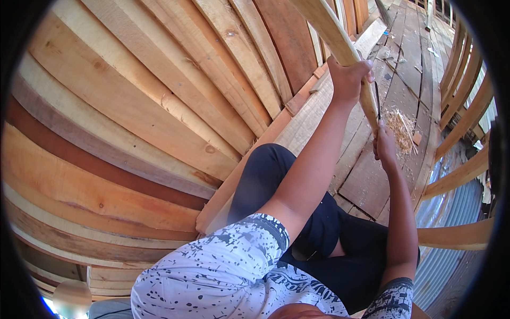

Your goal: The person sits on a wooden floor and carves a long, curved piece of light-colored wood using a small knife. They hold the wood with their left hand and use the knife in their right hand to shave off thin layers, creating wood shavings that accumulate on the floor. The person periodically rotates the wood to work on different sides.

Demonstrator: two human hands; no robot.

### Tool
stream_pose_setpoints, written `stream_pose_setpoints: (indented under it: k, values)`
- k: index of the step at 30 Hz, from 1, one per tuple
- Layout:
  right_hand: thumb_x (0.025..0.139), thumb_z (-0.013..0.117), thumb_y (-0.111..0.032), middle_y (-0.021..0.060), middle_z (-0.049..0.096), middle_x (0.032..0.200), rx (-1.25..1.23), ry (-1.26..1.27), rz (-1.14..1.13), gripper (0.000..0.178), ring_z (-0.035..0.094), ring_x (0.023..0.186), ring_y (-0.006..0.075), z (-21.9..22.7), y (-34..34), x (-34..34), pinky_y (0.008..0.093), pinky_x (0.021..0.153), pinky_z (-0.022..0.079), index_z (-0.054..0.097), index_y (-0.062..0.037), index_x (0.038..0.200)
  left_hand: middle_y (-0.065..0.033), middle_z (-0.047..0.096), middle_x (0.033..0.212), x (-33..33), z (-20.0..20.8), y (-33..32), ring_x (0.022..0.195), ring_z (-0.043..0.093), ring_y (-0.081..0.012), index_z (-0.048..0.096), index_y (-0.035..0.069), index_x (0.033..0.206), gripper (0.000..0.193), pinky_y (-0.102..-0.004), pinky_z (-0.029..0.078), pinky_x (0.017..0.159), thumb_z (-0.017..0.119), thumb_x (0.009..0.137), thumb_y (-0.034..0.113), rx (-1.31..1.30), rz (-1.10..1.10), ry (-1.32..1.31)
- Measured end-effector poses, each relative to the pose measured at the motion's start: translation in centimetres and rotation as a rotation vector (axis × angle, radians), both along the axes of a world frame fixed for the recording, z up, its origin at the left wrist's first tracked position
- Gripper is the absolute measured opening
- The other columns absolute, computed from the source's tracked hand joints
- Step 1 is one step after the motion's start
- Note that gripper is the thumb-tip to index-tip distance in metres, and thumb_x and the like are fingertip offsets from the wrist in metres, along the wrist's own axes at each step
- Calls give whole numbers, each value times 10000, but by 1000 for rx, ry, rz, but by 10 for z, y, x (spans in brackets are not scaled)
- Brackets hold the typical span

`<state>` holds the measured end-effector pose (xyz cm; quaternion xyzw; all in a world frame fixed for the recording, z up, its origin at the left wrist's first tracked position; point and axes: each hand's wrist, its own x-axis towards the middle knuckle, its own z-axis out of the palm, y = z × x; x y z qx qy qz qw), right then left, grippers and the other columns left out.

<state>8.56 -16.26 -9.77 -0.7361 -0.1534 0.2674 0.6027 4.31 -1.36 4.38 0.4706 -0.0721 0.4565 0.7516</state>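
A long, pale wooden pole (332,33) slants from the top of the view down toward my hands. My left hand (349,80) is closed around it, fingers wrapped over its far side. Lower down, by the pole's near end, my right hand (385,144) is closed. A thin, dark, knife-like blade (377,98) rises from the right fist along the pole's right side, its upper end close to my left fingers. The handle is hidden inside the fist. Whether the right fingers also touch the pole's end, I cannot tell.
Curled wood shavings (401,130) and a small wood block (417,139) lie on the plank floor (366,183). Stacked boards (138,106) lean at the left. A slatted wooden railing (461,173) runs along the right, with corrugated metal sheeting (451,204) beyond it. My bent legs are below.
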Motion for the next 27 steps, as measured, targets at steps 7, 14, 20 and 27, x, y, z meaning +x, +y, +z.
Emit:
stream_pose_setpoints:
  k: [7,14,20,27]
  values:
    - [1028,335,-531,-54,317,519,-29,-8,-8,463,277,376,83,-8,4,0,289,341,237,363,-151,763,-66,518,571,-2,-6,4,453,532,-168,506,15,874,205,-307,463,458,650,731,-17,-92,33,24]
    - [1003,380,-568,-73,305,528,-57,43,-25,476,259,380,68,-15,4,2,271,348,209,370,-170,743,-79,546,637,-9,-19,10,469,552,-155,471,-3,878,236,-294,471,430,657,740,-45,-128,46,11]
    - [1001,381,-562,-78,286,515,-43,86,-17,475,237,369,62,-12,8,-7,268,342,182,378,-169,734,-88,540,675,-18,-27,15,487,553,-151,412,2,929,327,-293,468,417,665,727,-43,-117,33,5]
    - [1003,375,-561,-84,261,520,-38,135,-15,479,200,374,51,-9,8,-6,256,348,151,365,-170,726,-79,525,685,-13,-28,13,467,545,-152,386,-4,970,390,-296,469,410,656,691,-33,-130,63,66]
